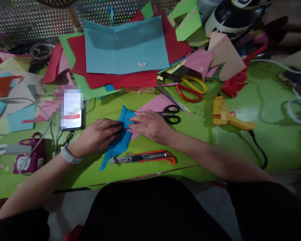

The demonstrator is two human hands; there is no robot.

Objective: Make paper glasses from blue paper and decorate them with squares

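On the green table, near the middle: both hands on blue paper

Blue paper (120, 144) lies flat on the green table (97, 107), its upper part overlapping a pink sheet (158, 102); a narrow tail trails toward the near edge.

Left hand (100, 135): fingers bent, close together, tips on the paper's left side. Right hand (150, 125): fingers extended, slightly parted, tips on the upper portion. Thumbs mostly hidden; cannot tell whether either hand pinches the paper or only presses it.

Just beside, nearer the body: utility cutter (142, 157), blade pointing left toward the blue tail. Black-handled scissors (166, 114) lie past the right hand, which partly covers them.

Farther out: phone (72, 117) beyond the left wrist, screen lit and partly blurred. Red-and-yellow-handled scissors (178, 87) toward the back. Yellow glue gun (222, 112) on its side, well right. Purple device (36, 154) at left, cable across it. Teal sheet (126, 50) tops a stack of colored paper at the rear.
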